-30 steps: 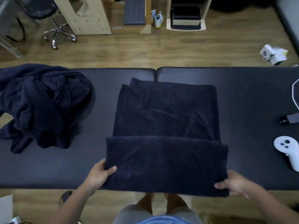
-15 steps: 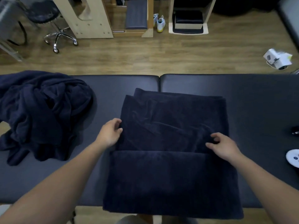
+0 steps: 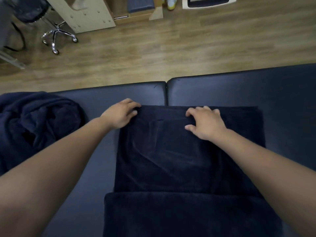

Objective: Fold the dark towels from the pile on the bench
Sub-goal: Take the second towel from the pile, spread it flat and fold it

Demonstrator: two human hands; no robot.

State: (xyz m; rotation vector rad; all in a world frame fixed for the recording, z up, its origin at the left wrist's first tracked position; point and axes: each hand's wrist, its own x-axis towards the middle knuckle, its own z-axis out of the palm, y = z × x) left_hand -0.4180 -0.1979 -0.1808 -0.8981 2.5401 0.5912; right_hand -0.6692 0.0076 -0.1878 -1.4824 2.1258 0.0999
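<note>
**Padded bench [image 3: 256, 86], one towel [image 3: 171, 159] under both hands**

Wood floor [image 3: 171, 48] runs behind the bench, where the dark towel lies flat in the middle, its near end already turned up in a thick fold. Our left hand [image 3: 120, 113] curls its fingers round the far left corner. Our right hand [image 3: 205, 123] sits on the far edge, fingers bent and spread; we cannot tell whether they pinch cloth. At left lies the rumpled pile [image 3: 34, 124].
</note>
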